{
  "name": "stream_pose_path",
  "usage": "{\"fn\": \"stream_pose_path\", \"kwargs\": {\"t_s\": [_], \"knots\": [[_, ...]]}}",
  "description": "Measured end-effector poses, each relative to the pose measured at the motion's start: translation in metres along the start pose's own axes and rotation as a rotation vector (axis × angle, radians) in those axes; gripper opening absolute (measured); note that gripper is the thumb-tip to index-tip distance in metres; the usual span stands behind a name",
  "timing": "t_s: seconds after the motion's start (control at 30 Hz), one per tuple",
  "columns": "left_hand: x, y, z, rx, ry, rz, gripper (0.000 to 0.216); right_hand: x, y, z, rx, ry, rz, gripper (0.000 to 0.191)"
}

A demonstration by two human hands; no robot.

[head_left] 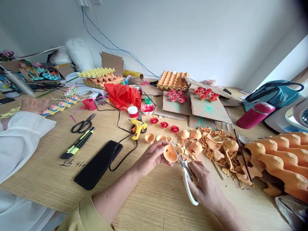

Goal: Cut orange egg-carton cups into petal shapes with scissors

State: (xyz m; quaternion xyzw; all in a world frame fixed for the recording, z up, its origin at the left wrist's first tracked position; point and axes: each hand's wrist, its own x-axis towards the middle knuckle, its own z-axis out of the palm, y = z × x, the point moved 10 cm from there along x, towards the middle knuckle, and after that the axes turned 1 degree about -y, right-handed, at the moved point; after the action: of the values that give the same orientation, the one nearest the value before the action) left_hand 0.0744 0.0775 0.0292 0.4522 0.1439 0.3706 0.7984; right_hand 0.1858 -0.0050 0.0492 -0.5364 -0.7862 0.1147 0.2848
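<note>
My left hand (151, 158) is closed around an orange egg-carton cup (169, 153), held just above the wooden table (154, 199). My right hand (204, 186) grips white-handled scissors (186, 175), whose blades reach up into the rim of the cup. Right behind the cup lies a heap of orange carton scraps and cut cups (211, 147). Two trimmed cups (149, 138) and three red painted paper roses (164, 124) sit just beyond my left hand.
A yellow glue gun (137, 127), black phone (98, 164), utility knife (77, 147) and black scissors (83, 125) lie to the left. Orange egg trays (281, 157) fill the right. Cardboard with red roses (192, 102) lies behind. Another person's white sleeve (19, 138) is far left.
</note>
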Motion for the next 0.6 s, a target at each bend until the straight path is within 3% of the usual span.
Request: {"fn": "stream_pose_path", "kwargs": {"t_s": [0.13,0.27,0.6], "knots": [[0.0,0.007,0.005,0.034,-0.046,0.07,0.048,0.0,0.003,-0.001,0.007,0.011,0.025,0.028],[0.0,0.011,0.006,0.117,-0.045,0.103,0.034,0.0,0.007,0.001,0.0,0.005,0.031,0.027],[0.0,0.005,0.01,0.127,-0.122,0.091,0.033,-0.001,0.011,0.005,-0.001,-0.015,-0.001,0.02]]}}
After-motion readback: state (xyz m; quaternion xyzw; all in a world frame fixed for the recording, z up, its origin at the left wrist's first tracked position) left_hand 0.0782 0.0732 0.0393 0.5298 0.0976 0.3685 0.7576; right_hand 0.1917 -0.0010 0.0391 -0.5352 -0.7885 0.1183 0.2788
